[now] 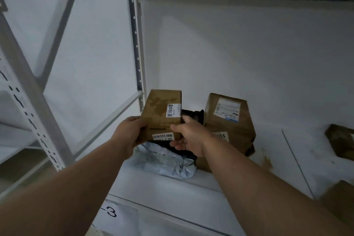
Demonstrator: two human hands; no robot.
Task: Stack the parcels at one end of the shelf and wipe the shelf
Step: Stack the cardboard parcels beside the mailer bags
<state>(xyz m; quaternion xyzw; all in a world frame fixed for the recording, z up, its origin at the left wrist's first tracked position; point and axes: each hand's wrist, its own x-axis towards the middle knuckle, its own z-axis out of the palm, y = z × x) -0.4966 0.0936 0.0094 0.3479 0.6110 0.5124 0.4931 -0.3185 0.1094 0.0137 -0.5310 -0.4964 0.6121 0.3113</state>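
— So, what do you see from the head camera?

— Both hands are on one brown box (161, 115). The left hand (130, 132) grips its left side, and the right hand (188, 138) grips its right side. The box is up over the soft bags at the left end of the shelf (172, 184).

— What is under it?

— A pale blue bag (164, 161) and a black bag (191, 116). A taller brown parcel (228, 122) stands just beside them. Two more parcels wait at the right edge: a dark one (341, 140) and a brown one (339, 199).

— How should the box go down?

— Flat and slow, I think. The bags look squishy, so it could tip. I would push it close to the tall parcel and the back wall, then let go only when it sits steady.
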